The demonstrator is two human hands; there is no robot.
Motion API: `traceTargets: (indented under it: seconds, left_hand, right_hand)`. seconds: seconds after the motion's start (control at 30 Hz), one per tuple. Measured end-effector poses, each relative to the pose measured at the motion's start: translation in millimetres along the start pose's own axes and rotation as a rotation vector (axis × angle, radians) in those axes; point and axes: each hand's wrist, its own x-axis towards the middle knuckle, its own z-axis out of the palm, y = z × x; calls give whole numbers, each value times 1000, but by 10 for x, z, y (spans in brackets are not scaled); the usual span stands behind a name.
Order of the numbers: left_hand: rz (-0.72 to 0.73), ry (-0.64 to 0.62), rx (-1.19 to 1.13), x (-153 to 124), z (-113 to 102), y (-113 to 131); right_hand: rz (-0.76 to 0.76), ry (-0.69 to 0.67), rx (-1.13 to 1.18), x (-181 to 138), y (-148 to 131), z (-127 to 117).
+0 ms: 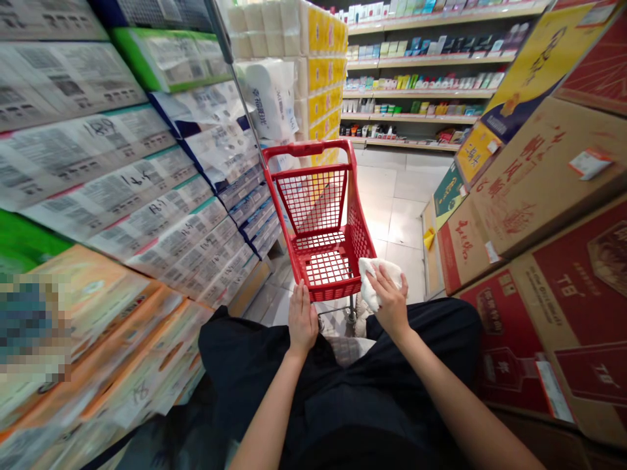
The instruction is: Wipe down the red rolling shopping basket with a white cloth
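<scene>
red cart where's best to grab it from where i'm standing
Grip the near rim of the red cart from above, on your side: it is a solid band facing you, where the left hand rests. The raised handle stands at the far end.

Setting: retail shop, supermarket aisle.
- 12 o'clock: red wire shopping cart [318,222] standing on a pale tiled floor [392,196].
- 12 to 1 o'clock, far end: long wall shelves [421,62], several tiers, filled with rows of small boxed goods.
- 9 o'clock: packaged paper goods [122,189] stacked high, barcodes and printed labels facing out.
- 11 o'clock: toilet-roll multipacks [294,39] piled in a column.
- 3 o'clock: printed cartons [539,183] stacked as bulk stock, one with a white label stuck on it.
</scene>
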Motion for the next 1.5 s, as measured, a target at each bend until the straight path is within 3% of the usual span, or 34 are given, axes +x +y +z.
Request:
traceTargets:
  seconds: [0.27, 0.43, 0.63, 0.87, 1.0, 1.17, 1.37, 1.5]
  left_hand:
    - [3, -22, 3, -16, -14, -43]
    - [-8, -22, -29, -31, -33, -53]
    - [14, -36, 49, -6, -42, -14]
    - [14, -6, 18, 8, -18, 9]
    - [9, 3, 5, 9, -5, 3]
    - [5, -8, 8, -4, 3, -11]
    - [6, -24, 19, -28, -5, -47]
    - [14, -41, 7, -37, -29, -66]
  right_hand:
    - [-124, -173, 74, -9, -878, 313]
    - [-157, -196, 105, 87, -1096, 426]
    - [-229, -194, 86, 50, -773, 269]
    - [-118, -93, -52, 9, 41, -63]
    - [-71, -71, -76, 35, 206, -139]
    - [-9, -65, -21, 8, -176, 3]
    - [-141, -177, 77, 54, -871, 296]
    - [-213, -204, 100, 122, -1030, 394]
